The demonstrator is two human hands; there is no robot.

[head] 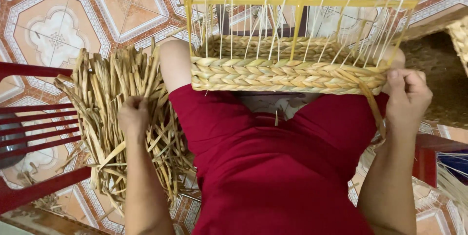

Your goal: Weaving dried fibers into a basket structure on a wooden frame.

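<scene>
Basket half woven, strand under tension

Basket (287,69) rests on the knees at 12 o'clock. Right hand (407,99) pinches the braided strand (373,103); left hand (132,118) closes on dried straw (105,93) at 9. Slackening could loosen the weave.

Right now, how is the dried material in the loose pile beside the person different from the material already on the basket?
The loose pile of dried strips lies tangled and unbraided on the floor; the half-woven basket carries tidy braided rows.

The pile has no frame; the basket's braid wraps a yellow wire frame resting on the knees.

The left hand reaches into the pile; the right hand holds the basket's corner.

Both are the same tan, straw-like fibre.
</scene>
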